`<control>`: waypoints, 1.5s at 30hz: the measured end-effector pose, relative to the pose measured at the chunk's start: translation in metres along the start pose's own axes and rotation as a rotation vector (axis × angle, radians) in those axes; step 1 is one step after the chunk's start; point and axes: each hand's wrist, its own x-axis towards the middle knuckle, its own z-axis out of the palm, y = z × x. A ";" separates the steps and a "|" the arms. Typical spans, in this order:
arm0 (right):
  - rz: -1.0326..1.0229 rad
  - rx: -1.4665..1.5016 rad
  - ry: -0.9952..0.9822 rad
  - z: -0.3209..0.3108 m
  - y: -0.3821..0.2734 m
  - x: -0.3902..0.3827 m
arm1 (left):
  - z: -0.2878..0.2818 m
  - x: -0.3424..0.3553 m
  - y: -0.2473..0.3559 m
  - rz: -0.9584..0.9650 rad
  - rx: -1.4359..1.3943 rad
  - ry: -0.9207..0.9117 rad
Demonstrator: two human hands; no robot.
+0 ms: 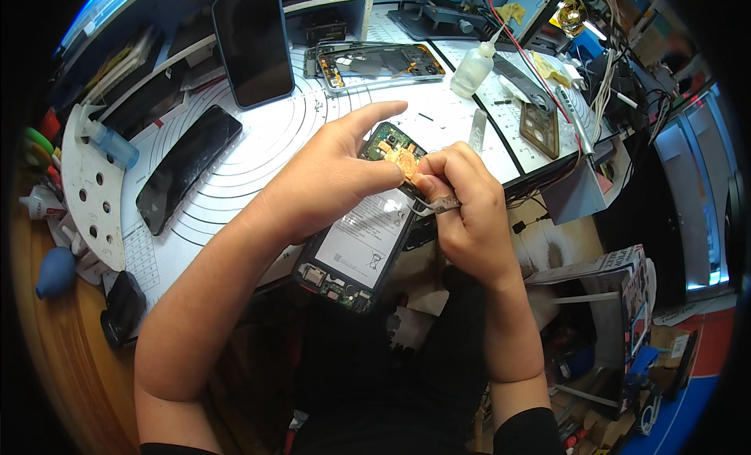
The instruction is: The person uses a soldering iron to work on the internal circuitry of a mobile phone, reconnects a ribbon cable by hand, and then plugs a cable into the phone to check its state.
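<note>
An opened smartphone point(364, 237) is held tilted over the table's near edge, its back cover off. Its large white-labelled battery and green circuit boards show. My left hand point(332, 164) grips it from the left, thumb lying on a crinkled copper-coloured foil point(402, 158) over the upper board and index finger stretched out beyond it. At the foil's right edge, my right hand point(476, 216) is closed, thumb and index finger pinched together there. A bent metal tool point(440, 207), perhaps tweezers, is tucked in that same hand. Whether the fingertips also grip the foil is hidden.
A dark phone point(189, 169) lies left on the white mat; another point(252, 48) stands upright behind. An opened phone frame point(381, 65) lies at the back, near a clear squeeze bottle point(473, 69). Cables and a brown phone cover point(540, 129) lie right.
</note>
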 end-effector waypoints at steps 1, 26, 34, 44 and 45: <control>0.005 0.009 -0.006 0.000 0.000 0.000 | -0.001 0.000 0.000 -0.011 0.011 -0.004; 0.122 -0.788 0.439 -0.065 0.079 0.012 | -0.030 -0.003 0.040 -0.237 -0.239 0.207; 0.556 0.718 0.272 -0.022 -0.012 -0.041 | -0.029 -0.011 0.029 -0.317 -0.006 -0.112; 0.600 1.138 0.302 0.019 -0.043 -0.069 | -0.013 -0.010 0.023 -0.389 -0.101 -0.084; 0.591 1.143 0.311 0.019 -0.043 -0.069 | -0.012 -0.011 0.024 -0.378 -0.103 -0.086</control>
